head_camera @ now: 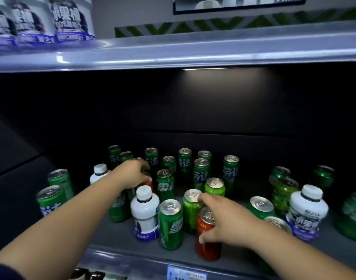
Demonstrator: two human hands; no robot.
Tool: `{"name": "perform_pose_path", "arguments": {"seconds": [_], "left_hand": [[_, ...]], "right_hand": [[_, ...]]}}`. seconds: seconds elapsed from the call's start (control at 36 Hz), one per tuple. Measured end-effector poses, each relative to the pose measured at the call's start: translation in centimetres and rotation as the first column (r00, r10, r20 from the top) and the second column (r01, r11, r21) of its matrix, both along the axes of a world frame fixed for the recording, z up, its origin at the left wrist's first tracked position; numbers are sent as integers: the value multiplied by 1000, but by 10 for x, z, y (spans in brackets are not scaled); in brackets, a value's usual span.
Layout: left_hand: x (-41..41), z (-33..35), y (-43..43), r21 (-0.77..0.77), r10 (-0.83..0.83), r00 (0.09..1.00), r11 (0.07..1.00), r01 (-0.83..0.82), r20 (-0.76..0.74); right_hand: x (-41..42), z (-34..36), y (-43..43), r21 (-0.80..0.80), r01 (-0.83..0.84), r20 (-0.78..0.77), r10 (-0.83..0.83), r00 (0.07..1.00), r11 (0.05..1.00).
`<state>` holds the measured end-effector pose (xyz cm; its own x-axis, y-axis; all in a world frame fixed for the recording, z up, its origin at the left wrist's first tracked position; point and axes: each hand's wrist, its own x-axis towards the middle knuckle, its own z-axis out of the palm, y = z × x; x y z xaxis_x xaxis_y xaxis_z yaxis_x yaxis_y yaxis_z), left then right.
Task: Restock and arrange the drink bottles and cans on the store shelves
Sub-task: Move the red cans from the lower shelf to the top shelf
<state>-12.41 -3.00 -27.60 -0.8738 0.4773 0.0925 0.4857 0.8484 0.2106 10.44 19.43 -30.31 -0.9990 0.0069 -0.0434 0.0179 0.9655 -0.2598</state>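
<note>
While our right hand [223,219] wraps the red can [208,245], thumb on its near side and forefinger round its back, our left hand [132,174] curls down over an orange can [149,182] deeper on the shelf [116,234]. We should lift both straight up, because green cans [171,225] and a white bottle [145,213] stand just beside each grip. Under our left palm the can is mostly hidden and blurred, and our remaining right fingers are out of sight.
</note>
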Motion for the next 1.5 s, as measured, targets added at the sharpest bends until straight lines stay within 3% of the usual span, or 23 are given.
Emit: {"name": "perform_pose_path", "arguments": {"seconds": [0.11, 0.31, 0.58, 0.81, 0.94, 1.22, 1.5], "left_hand": [[-11, -3, 5, -62, -59, 994, 996, 65, 87], [-15, -15, 5, -201, -165, 985, 964, 174, 57], [1, 21, -9, 26, -67, 998, 997, 67, -7], [83, 104, -1, 172, -174, 962, 962, 211, -209], [157, 142, 23, 299, -308, 918, 877, 376, -250], [287, 176, 109, 314, -570, 726, 659, 684, -385], [373, 221, 200, 527, -643, 641, 404, 748, -418]], "right_hand": [[3, 9, 3, -61, 30, -51, -33, 998, 998], [1, 42, 2, -189, 37, -178, -71, 981, 981], [-3, 84, 4, -247, 1, -383, -99, 918, 969], [28, 123, 15, -278, -72, -555, -99, 826, 958], [67, 144, 33, -288, -129, -617, -81, 783, 949], [179, 175, 104, -266, -135, -730, -107, 675, 955], [286, 220, 189, -271, -144, -826, -154, 543, 952]]}}
